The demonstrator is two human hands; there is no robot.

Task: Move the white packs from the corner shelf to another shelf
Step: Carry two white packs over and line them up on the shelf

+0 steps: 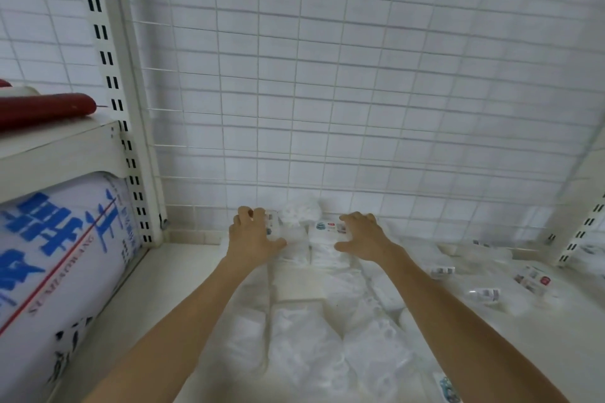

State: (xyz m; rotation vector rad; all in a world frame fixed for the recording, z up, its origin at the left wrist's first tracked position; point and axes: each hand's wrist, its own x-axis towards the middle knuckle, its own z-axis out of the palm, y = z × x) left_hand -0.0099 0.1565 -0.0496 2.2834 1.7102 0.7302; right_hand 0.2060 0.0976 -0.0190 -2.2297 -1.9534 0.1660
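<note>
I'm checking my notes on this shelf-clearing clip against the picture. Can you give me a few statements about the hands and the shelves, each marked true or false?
1. Both hands reach to the far end of the shelf, near the wire mesh back. True.
2. The left hand rests on a white pack at the back of the row. True.
3. The right hand is holding a red roll. False: the red roll lies untouched on the upper shelf to the left; the right hand is on a white pack.
4. The large roll with blue lettering lies right of the arms. False: it lies on their left.
</note>
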